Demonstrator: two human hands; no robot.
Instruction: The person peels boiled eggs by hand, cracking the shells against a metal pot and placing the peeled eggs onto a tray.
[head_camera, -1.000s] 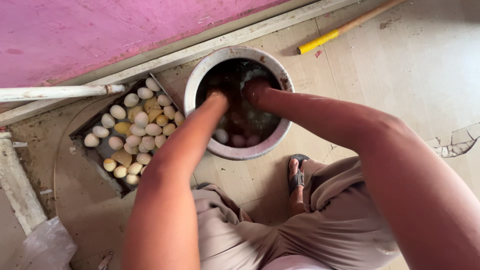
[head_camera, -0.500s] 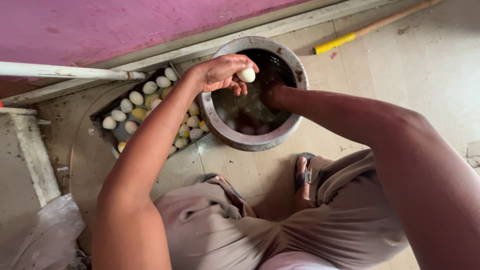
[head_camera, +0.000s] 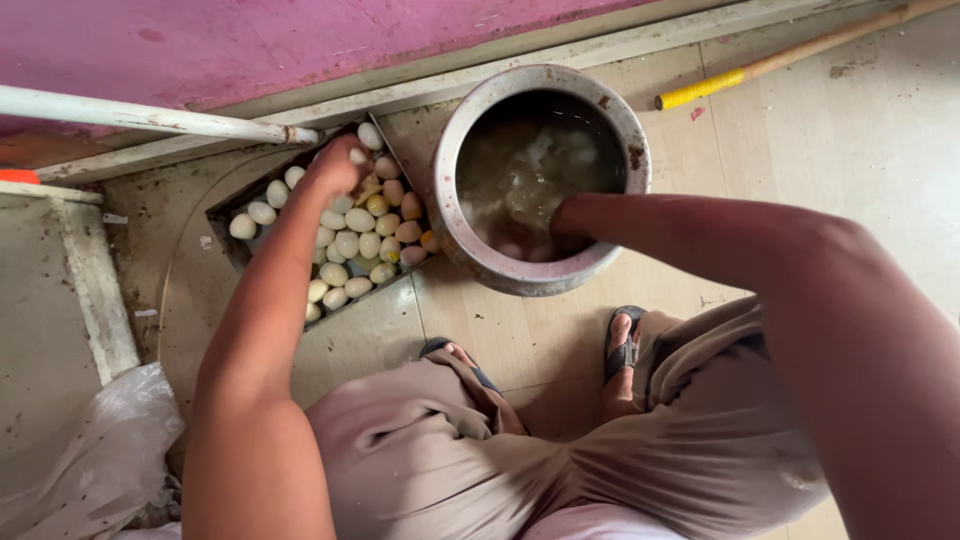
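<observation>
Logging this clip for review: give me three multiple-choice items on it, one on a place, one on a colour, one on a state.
1. Where is the left hand?
A. over the tray of eggs
B. in the pot
C. on the stick

2. What colour is the wall?
A. blue
B. pink
C. white

3. What does the pot hold?
A. nothing
B. dry sand
C. murky water with eggs

Answers: 1 A, the hand rests on the eggs in the tray. 2 B, the painted strip above is pink. 3 C, the right hand dips into cloudy liquid where pale eggs show.
</observation>
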